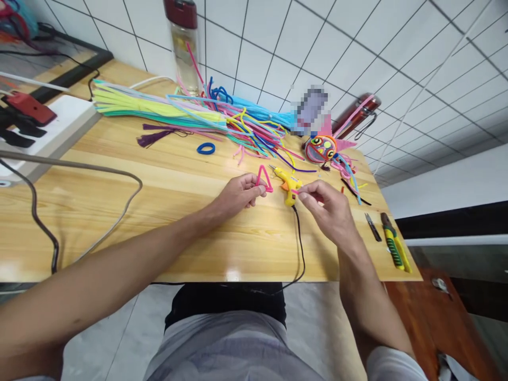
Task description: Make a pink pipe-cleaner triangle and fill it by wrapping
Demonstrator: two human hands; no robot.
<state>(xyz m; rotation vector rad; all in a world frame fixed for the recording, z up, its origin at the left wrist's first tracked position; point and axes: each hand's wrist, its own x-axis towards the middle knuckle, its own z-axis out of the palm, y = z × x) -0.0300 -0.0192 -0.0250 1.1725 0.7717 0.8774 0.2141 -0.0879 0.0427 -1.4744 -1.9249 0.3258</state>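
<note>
Between the fingertips of my left hand [246, 191] is a pink pipe cleaner bent into a triangle [269, 180], held upright just above the table. My right hand [328, 207] pinches a short pink piece of pipe cleaner [296, 192], its end poking out to the left. A yellow glue gun [290, 182] lies on the table between my hands, nozzle toward the upper left. The short piece overlaps the glue gun's handle in view; whether they touch I cannot tell.
Bundles of colourful pipe cleaners [159, 106] lie along the back. A decorated face figure [321, 148] stands at back right, with pliers [392, 243] and snips [373, 227] nearer. The glue gun's cord [301, 248] runs over the front edge. A power strip [59, 127] sits left.
</note>
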